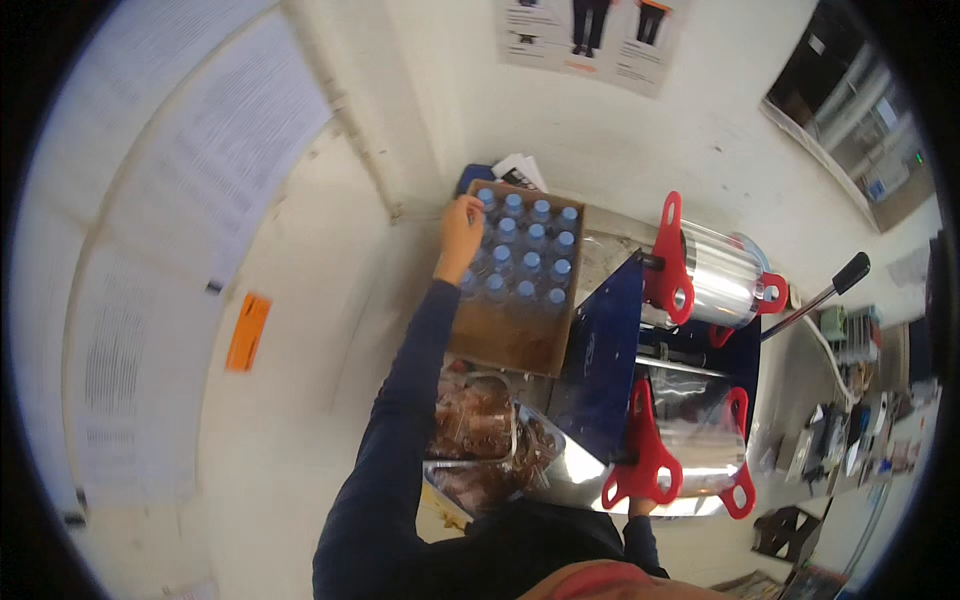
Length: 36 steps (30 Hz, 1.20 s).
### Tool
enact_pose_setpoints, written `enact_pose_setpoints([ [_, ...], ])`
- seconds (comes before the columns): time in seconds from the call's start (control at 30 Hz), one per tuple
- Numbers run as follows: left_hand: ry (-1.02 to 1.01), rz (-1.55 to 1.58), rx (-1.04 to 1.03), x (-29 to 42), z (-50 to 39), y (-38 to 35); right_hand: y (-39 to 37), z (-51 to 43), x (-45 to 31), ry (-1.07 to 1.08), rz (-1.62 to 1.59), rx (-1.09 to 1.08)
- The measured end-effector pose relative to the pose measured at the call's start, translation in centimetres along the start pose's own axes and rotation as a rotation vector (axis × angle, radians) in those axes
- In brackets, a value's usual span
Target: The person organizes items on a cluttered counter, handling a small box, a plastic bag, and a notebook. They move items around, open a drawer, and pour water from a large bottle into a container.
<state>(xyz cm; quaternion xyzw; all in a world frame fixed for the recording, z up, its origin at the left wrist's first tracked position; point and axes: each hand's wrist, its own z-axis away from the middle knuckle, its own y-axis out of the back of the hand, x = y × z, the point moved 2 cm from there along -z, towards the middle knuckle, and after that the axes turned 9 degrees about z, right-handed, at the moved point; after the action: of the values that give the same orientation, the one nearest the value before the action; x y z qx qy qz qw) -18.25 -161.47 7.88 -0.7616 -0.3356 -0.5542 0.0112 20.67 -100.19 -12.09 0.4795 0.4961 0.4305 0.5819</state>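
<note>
My left hand [459, 236] is at the left rim of an open cardboard box [510, 341], its bent fingertips beside the blue caps. Whether they grip a bottle or the rim, I cannot tell. Several clear plastic bottles with blue caps [531, 262] stand upright in rows in the box; its near end shows bare cardboard. My right hand [641, 508] is mostly hidden below the near end of a blue metal machine [600, 360]. The machine carries two shiny cylinders, seemingly film rolls [720, 276], with red lobed end pieces [643, 461], and a black-handled lever [851, 273].
Clear plastic packs of brown food [474, 424] lie between my left arm and the machine. White papers [521, 172] stick up behind the box. Printed sheets and an orange label [248, 332] hang on the left wall. A cluttered counter [862, 442] runs along the right.
</note>
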Motion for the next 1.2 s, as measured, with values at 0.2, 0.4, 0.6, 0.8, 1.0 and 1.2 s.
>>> enact_pose_setpoints([
  [0.2,0.135,-0.175,-0.112,-7.0,-3.8,-6.9,5.2,-3.2,-1.3,-0.296,-0.586,0.173],
  [0.4,0.027,0.195,-0.276,-2.4,-2.5,-0.4,17.1,-6.9,3.2,-0.694,-1.799,0.575],
  [0.6,-0.279,-0.147,0.427,15.5,14.6,7.9,28.0,-7.1,1.0,0.137,-2.538,0.421],
  [0.8,0.239,0.828,-0.748,31.1,36.2,-9.7,32.3,-6.6,-1.1,0.489,-2.747,-0.152],
  [1.0,0.909,1.511,-1.294,43.6,47.6,-24.6,32.6,-2.5,4.4,-0.113,-1.878,0.013],
  [1.2,0.924,1.421,-1.138,45.2,55.2,-29.7,31.6,-0.2,12.2,-0.306,-1.976,0.010],
])
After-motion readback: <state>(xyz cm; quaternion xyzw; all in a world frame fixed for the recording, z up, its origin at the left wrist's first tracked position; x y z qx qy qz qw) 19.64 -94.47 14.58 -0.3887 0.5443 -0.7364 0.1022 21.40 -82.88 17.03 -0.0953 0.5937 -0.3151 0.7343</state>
